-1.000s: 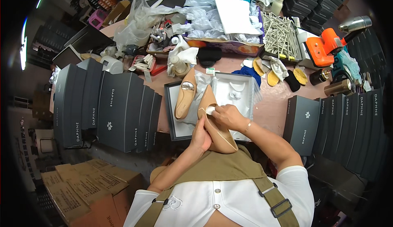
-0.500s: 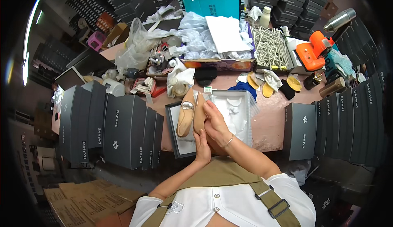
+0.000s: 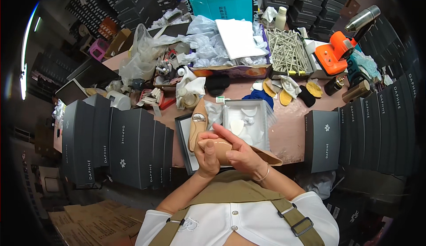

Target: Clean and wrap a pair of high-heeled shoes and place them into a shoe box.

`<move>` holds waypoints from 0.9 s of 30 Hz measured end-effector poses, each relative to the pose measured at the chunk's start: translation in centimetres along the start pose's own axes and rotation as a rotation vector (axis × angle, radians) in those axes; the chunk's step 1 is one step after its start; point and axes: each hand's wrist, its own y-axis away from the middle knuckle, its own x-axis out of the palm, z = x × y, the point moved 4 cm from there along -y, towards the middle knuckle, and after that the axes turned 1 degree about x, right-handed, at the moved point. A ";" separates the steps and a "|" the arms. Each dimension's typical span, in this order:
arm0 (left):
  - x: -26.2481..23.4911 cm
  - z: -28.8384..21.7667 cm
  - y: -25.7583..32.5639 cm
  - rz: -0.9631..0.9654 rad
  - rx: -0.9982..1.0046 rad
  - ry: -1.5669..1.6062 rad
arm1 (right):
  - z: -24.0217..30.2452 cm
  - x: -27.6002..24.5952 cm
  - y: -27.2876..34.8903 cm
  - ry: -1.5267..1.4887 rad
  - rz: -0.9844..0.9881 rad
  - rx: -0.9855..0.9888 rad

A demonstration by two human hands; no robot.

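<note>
A glossy tan flat shoe [image 3: 218,146] lies crosswise between my hands in front of my apron, its toe to the left and its other end to the right. My left hand [image 3: 207,161] is wrapped round the toe from the left side. On the other side my right hand [image 3: 245,156] grips the shoe's middle, fingers reaching over its top. The matching shoe [image 3: 193,135], with silvery stuffing in its opening, rests beyond my left hand on a grey box part [image 3: 181,128]. Behind my right hand is an open grey shoebox [image 3: 269,126] with white paper [image 3: 255,133] inside.
Dark shoeboxes stand in rows at left [image 3: 131,150] and right [image 3: 321,141]. Across the back are a carton of crumpled paper [image 3: 206,42], a tray of thin sticks [image 3: 288,53] and an orange tool [image 3: 333,55]. Yellow pads [image 3: 286,97] and a clear bottle [image 3: 188,98] lie nearer.
The held shoe has turned from upright to crosswise and come closer to my body. My left hand has moved up round its toe; my right hand has lowered along it.
</note>
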 end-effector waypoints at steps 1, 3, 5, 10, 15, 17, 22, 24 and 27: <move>-0.4 0.9 0.4 -0.016 -0.016 -0.020 | 0.1 -0.2 -0.1 0.133 0.012 0.038; -0.7 1.1 -0.3 -0.057 -0.107 -0.121 | 0.1 -0.7 -0.6 0.284 -0.016 0.081; -1.2 3.8 -1.4 -0.015 -0.237 -0.069 | -0.8 -1.4 -0.5 0.206 -0.126 0.060; -1.6 8.8 -5.1 0.106 -0.596 0.284 | -0.1 -1.4 2.2 0.785 -0.091 0.079; -2.9 12.5 -7.7 0.275 -0.904 0.314 | 4.1 -1.8 2.7 1.594 0.082 0.057; -1.5 13.8 -7.1 0.353 -0.973 0.308 | 2.1 -2.8 1.5 1.401 0.249 0.270; -1.8 15.1 -4.1 0.276 -1.106 0.380 | -2.3 -5.6 1.1 1.524 0.062 -0.074; -2.2 14.7 -3.5 0.244 -1.118 0.429 | -3.6 -6.9 -1.1 1.575 0.203 0.216; -3.7 16.3 -3.1 0.157 -1.122 0.429 | -5.9 -8.0 -3.8 1.649 0.170 0.314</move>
